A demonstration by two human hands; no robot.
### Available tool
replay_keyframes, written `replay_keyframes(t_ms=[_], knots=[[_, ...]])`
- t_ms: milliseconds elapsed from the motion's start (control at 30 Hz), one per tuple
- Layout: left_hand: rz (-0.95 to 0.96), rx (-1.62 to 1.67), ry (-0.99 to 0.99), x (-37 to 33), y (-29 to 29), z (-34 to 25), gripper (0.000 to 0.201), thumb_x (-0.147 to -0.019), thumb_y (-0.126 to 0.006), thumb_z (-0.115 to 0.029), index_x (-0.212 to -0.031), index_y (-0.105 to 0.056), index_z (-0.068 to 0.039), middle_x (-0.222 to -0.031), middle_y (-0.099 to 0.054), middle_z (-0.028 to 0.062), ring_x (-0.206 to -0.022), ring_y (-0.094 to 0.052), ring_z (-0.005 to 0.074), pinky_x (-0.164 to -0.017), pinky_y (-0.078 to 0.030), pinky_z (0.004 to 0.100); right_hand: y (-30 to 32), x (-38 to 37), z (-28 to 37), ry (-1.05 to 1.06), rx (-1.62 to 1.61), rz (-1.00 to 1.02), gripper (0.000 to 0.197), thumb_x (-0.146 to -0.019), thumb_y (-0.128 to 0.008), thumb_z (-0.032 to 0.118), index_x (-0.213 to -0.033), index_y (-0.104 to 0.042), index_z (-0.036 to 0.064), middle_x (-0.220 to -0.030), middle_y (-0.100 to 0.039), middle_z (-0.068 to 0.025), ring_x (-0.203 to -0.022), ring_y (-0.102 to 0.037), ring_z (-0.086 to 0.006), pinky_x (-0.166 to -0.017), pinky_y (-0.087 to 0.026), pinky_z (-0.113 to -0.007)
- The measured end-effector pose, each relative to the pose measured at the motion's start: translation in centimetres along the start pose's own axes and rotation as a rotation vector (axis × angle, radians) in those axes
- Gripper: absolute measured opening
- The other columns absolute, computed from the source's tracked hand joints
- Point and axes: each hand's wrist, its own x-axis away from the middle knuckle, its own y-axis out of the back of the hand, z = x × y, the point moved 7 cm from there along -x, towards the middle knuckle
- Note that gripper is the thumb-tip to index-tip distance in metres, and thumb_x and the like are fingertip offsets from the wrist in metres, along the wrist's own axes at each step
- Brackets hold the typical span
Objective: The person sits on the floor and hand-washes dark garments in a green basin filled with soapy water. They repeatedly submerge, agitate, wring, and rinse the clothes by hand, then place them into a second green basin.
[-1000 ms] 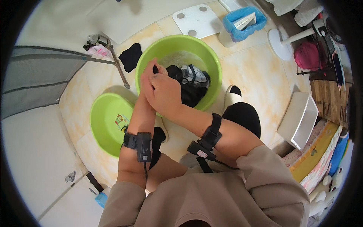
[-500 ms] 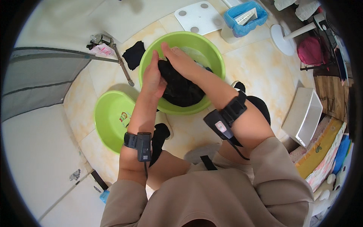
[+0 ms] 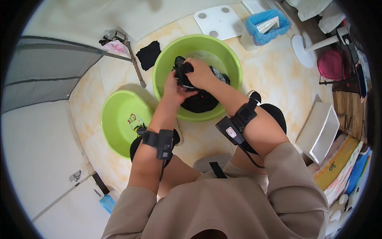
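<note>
A large green basin (image 3: pixel 237 79) holds dark wet clothing and some cloudy water. My right hand (image 3: pixel 199 75) is closed around a bunched black garment (image 3: pixel 184 71) and has part of it raised. Against the lower left side of the same bunch, my left hand (image 3: pixel 175 88) cups it, thumb up and fingers reaching underneath. More black cloth (image 3: pixel 201 104) lies in the near part of the basin, below my hands. A grey and dark piece of clothing (image 3: pixel 219 75) shows beside my right wrist.
A smaller green basin (image 3: pixel 113 119) with a dark and yellow item inside stands at left. Black cloth (image 3: pixel 149 55) lies on the floor near a metal pipe (image 3: pixel 136 65). Beyond are a white scale (image 3: pixel 219 23), a blue-lined bin (image 3: pixel 254 40) and a white fan base (image 3: pixel 303 51).
My hands have come nearer and slightly right, from the basin's far rim toward its middle. The black garment is now bunched between them, and the right fingers have curled in.
</note>
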Motion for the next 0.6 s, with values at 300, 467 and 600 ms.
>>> replay_keyframes(t_ms=[300, 467, 600], knots=[[0.423, 0.293, -0.003, -2.4, -0.4, 4.1, 0.050, -0.093, -0.042, -0.051, -0.111, -0.057, -0.007, -0.111, -0.061, 0.0140, -0.102, -0.059, 0.0320, -0.096, -0.045, 0.0479, -1.6, 7.1, -0.6, -0.035, -0.087, 0.118, 0.040, -0.080, -0.064, 0.020, -0.117, -0.055, 0.0050, -0.110, -0.062, -0.0218, -0.105, -0.058, -0.0390, -0.089, -0.046, -0.041], [0.459, 0.315, 0.104, -1.4, -0.7, 8.6, 0.047, -0.094, -0.042, -0.048, -0.108, -0.056, -0.006, -0.105, -0.061, 0.0136, -0.099, -0.059, 0.0323, -0.094, -0.046, 0.0475, -0.3, 10.2, -3.1, 0.030, -0.076, 0.165, 0.038, -0.078, -0.068, 0.018, -0.112, -0.057, 0.0039, -0.102, -0.064, -0.0204, -0.099, -0.061, -0.0377, -0.084, -0.048, -0.039], [0.476, 0.247, 0.126, -0.9, -0.4, 10.2, 0.045, -0.093, -0.041, -0.048, -0.101, -0.057, -0.007, -0.099, -0.063, 0.0130, -0.096, -0.060, 0.0314, -0.091, -0.046, 0.0467, 0.2, 11.6, -2.9, 0.098, -0.083, 0.128, 0.032, -0.078, -0.071, 0.017, -0.104, -0.059, 0.0031, -0.093, -0.064, -0.0192, -0.089, -0.063, -0.0361, -0.078, -0.049, -0.039]])
